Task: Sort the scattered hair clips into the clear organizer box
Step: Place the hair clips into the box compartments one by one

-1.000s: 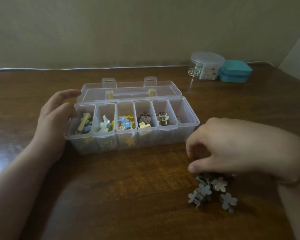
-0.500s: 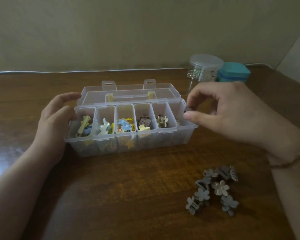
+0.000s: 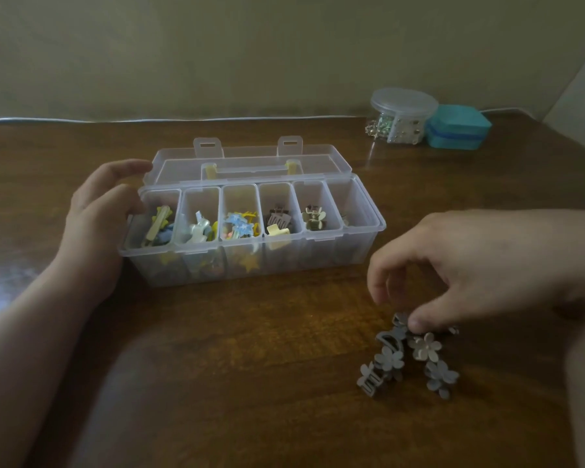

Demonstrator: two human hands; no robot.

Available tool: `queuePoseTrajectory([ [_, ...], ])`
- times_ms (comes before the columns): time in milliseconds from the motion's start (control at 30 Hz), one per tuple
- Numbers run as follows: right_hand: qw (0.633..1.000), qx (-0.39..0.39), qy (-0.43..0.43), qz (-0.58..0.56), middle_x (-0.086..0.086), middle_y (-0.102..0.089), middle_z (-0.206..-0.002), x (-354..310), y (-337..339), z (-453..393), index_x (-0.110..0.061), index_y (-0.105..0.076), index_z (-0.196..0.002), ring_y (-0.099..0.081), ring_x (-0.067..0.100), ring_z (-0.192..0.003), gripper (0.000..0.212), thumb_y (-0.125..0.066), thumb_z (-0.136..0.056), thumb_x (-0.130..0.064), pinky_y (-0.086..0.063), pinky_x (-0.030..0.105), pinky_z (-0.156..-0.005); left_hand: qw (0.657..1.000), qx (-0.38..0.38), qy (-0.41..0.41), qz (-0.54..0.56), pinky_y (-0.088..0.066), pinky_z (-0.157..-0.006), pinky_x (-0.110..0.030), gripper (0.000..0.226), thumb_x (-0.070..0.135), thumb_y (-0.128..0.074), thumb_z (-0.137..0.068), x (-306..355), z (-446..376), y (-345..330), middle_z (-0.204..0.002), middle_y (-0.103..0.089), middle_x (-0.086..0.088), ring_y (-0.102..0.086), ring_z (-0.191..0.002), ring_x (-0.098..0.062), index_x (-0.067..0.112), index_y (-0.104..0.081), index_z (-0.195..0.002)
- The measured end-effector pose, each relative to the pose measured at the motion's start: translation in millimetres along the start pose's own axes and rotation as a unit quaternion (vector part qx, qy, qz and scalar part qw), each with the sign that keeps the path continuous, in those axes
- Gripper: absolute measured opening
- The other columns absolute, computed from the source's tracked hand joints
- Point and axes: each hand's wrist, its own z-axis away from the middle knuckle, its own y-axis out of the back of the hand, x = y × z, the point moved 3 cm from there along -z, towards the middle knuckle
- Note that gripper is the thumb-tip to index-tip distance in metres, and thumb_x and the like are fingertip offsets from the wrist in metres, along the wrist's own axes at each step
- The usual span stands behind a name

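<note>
The clear organizer box (image 3: pixel 318 260) stands open mid-table, its lid (image 3: pixel 244 153) laid back. Five of its compartments hold coloured clips; the rightmost shows only a small pale bit at its left edge. My left hand (image 3: pixel 95 217) rests against the box's left end with relaxed fingers. A pile of grey flower hair clips (image 3: pixel 389 361) lies on the table in front of the box's right end. My right hand (image 3: pixel 470 265) hovers over the pile's far side, thumb and curled fingers closing on the topmost grey clip (image 3: pixel 399 320).
A round clear jar (image 3: pixel 402 116) of small items and a teal case (image 3: pixel 456 128) stand at the back right by the wall. A white cable (image 3: pixel 149 120) runs along the brown wooden table's far edge.
My right hand was at the box's rightmost compartment half a second ago; it has come back down to the grey clip pile. The left hand has stayed on the box.
</note>
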Motion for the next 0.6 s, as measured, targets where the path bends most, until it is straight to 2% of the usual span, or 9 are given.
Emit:
queuePoseTrajectory([
  [100, 0.999, -0.017, -0.035, 0.037, -0.026, -0.058, -0.1, 1, -2, -3, -0.053, -0.053, -0.1, -0.054, -0.01, -0.084, 0.034, -0.076, -0.077, -0.044, -0.042, 0.016, -0.057, 0.997, -0.024, -0.047, -0.057, -0.05, -0.096, -0.021, 0.025, -0.003, -0.05, -0.079, -3, 1, -2, -0.108, -0.057, 0.013, -0.054, -0.097, 0.021, 0.006, -0.06, -0.1],
  [200, 0.998, -0.023, -0.027, 0.046, -0.022, -0.061, -0.098, 1, -3, -10, -0.047, -0.055, -0.1, -0.055, -0.005, -0.084, 0.029, -0.075, -0.08, -0.039, -0.04, 0.015, -0.059, 0.999, -0.024, -0.028, -0.031, -0.048, -0.095, -0.016, 0.032, -0.01, -0.048, -0.082, -6, 4, -4, -0.102, -0.053, 0.024, -0.052, -0.089, 0.025, 0.007, -0.057, -0.107],
  [267, 0.999, -0.014, -0.017, 0.034, -0.021, -0.062, -0.097, 2, -3, -12, -0.045, -0.058, -0.098, -0.057, -0.002, -0.087, 0.023, -0.072, -0.083, -0.037, -0.042, 0.016, -0.063, 0.998, -0.026, -0.04, -0.047, -0.04, -0.08, 0.001, 0.048, -0.013, -0.043, -0.085, -2, 6, -7, -0.101, -0.048, 0.023, -0.049, -0.082, 0.029, 0.01, -0.053, -0.126],
  [300, 0.999, -0.002, -0.01, 0.031, -0.021, -0.062, -0.096, 2, -2, -12, -0.045, -0.058, -0.098, -0.057, -0.002, -0.088, 0.02, -0.071, -0.084, -0.037, -0.044, 0.017, -0.064, 0.997, -0.021, -0.054, -0.051, -0.041, -0.081, 0.001, 0.05, -0.01, -0.044, -0.084, -2, 5, -6, -0.102, -0.049, 0.021, -0.051, -0.084, 0.026, 0.009, -0.054, -0.129],
  [333, 1.0, 0.013, 0.003, 0.026, -0.022, -0.063, -0.096, 2, 0, -10, -0.045, -0.059, -0.097, -0.058, -0.004, -0.086, 0.019, -0.07, -0.084, -0.037, -0.045, 0.017, -0.063, 0.998, -0.014, -0.045, -0.03, -0.046, -0.091, -0.01, 0.05, -0.002, -0.046, -0.08, 1, 4, -6, -0.104, -0.054, 0.017, -0.054, -0.092, 0.019, 0.009, -0.058, -0.127],
  [400, 0.997, 0.053, 0.055, -0.013, -0.022, -0.065, -0.093, 4, 7, -3, -0.046, -0.059, -0.095, -0.059, -0.009, -0.08, 0.02, -0.072, -0.082, -0.037, -0.045, 0.013, -0.058, 1.0, 0.002, -0.006, 0.01, -0.048, -0.103, -0.047, 0.055, 0.012, -0.046, -0.066, 2, 1, -2, -0.113, -0.061, 0.006, -0.059, -0.111, -0.009, 0.02, -0.066, -0.117],
  [433, 0.992, 0.081, 0.088, -0.044, -0.021, -0.066, -0.092, 5, 11, 1, -0.045, -0.059, -0.094, -0.061, -0.006, -0.077, 0.021, -0.073, -0.08, -0.036, -0.045, 0.012, -0.057, 1.0, 0.003, 0.01, 0.025, -0.046, -0.102, -0.056, 0.055, 0.015, -0.045, -0.062, 3, 0, -2, -0.117, -0.062, 0.002, -0.058, -0.115, -0.02, 0.026, -0.068, -0.111],
  [533, 0.959, 0.169, 0.175, -0.145, -0.016, -0.067, -0.089, 8, 23, 11, -0.04, -0.062, -0.093, -0.063, 0.005, -0.071, 0.021, -0.076, -0.079, -0.032, -0.044, 0.008, -0.055, 0.999, 0.006, 0.031, 0.034, -0.044, -0.102, -0.06, 0.051, 0.015, -0.045, -0.06, 6, 3, -3, -0.118, -0.063, -0.004, -0.058, -0.115, -0.027, 0.035, -0.069, -0.101],
  [600, 0.932, 0.228, 0.213, -0.187, -0.01, -0.067, -0.091, 13, 27, 10, -0.032, -0.063, -0.094, -0.062, 0.012, -0.07, 0.022, -0.077, -0.077, -0.031, -0.048, 0.014, -0.057, 0.998, 0.003, 0.035, 0.046, -0.044, -0.101, -0.06, 0.051, 0.015, -0.045, -0.06, 5, 4, -4, -0.123, -0.062, -0.009, -0.057, -0.117, -0.028, 0.038, -0.069, -0.099],
])
